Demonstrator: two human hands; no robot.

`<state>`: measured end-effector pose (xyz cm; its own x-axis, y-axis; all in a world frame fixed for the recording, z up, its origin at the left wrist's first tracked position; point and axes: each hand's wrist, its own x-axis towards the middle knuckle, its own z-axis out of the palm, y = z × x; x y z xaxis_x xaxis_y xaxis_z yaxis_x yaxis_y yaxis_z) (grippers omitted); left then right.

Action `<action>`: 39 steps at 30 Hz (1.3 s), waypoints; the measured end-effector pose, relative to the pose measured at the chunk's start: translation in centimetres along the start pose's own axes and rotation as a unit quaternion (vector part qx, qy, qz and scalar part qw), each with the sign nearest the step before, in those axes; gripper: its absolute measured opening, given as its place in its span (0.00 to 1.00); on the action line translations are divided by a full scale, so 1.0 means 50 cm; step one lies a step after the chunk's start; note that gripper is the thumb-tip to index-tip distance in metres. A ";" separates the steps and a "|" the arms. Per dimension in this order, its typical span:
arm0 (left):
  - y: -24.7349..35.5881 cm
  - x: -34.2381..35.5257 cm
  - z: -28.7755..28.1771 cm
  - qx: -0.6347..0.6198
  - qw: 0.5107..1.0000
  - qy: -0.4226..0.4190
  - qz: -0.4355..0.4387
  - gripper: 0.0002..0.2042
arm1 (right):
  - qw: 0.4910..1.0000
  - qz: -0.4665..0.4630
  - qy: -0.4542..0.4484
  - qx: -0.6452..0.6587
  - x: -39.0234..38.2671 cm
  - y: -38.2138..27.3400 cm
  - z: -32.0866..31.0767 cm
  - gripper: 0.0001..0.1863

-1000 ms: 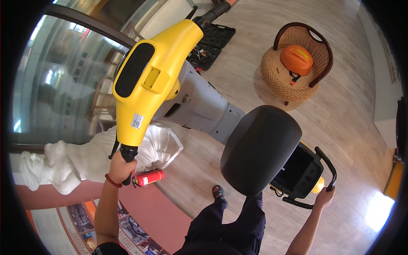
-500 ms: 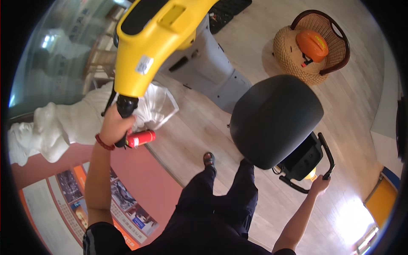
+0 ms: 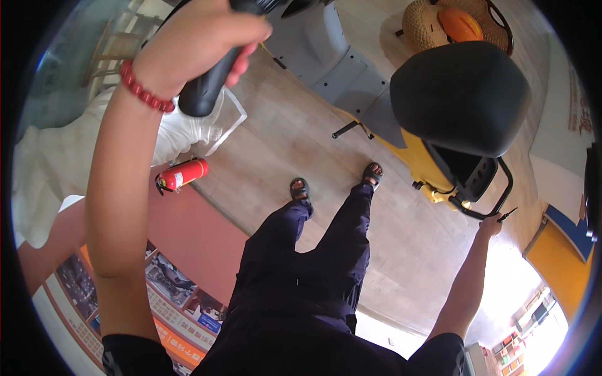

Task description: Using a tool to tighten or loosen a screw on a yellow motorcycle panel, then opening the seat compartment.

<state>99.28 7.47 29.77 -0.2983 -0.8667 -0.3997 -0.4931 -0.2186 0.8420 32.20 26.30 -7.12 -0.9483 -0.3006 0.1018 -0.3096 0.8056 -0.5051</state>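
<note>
A yellow-and-grey scooter (image 3: 357,84) stands to my right and ahead. At the upper left, my left hand (image 3: 207,47) is wrapped round its black handlebar grip (image 3: 204,94). The black seat (image 3: 461,97) is tilted up, and a dark compartment (image 3: 461,164) shows below it. At the tail, my right hand (image 3: 491,224) is closed at the corner of the black grab rail (image 3: 506,188). A thin, dark pointed thing (image 3: 509,214) sticks out beside those fingers; its kind is unclear. The scooter's kickstand or pedal (image 3: 345,130) juts out near my feet.
A red fire extinguisher (image 3: 183,175) lies or stands by a white statue (image 3: 163,135) on the left. A pinkish platform (image 3: 194,219) with printed panels borders the wooden floor (image 3: 269,138). Beyond the seat, a wicker chair (image 3: 418,28) holds an orange helmet (image 3: 459,25).
My left hand and the handlebar are now higher and closer in view, and the yellow front cover has left it. The seat and tail appear farther up and right, showing more yellow bodywork.
</note>
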 end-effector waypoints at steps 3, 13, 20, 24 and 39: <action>0.005 -0.005 0.024 -0.005 0.996 0.085 -0.019 0.05 | 0.921 0.189 -0.120 0.318 -0.102 0.098 -0.019 0.20; -0.021 -0.021 0.030 0.075 0.992 0.099 0.019 0.10 | 0.938 0.209 -0.259 0.092 -0.620 0.203 -0.066 0.18; -0.036 -0.016 0.024 0.054 0.992 0.114 -0.017 0.12 | 0.940 0.048 -0.336 -0.025 -0.697 0.116 -0.082 0.20; -0.028 -0.018 0.024 0.033 0.991 0.129 -0.024 0.11 | 0.923 0.040 -0.383 0.005 -0.690 0.098 -0.061 0.20; -0.015 -0.007 0.017 0.012 0.987 0.146 -0.065 0.15 | 0.829 -0.042 -0.557 -0.042 -0.720 0.008 -0.005 0.19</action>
<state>99.04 8.34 28.97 0.0155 -0.9255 -0.3786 -0.5318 -0.3282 0.7806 66.19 37.56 -10.77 -0.2860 -0.6039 -0.7440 -0.4185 0.7771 -0.4700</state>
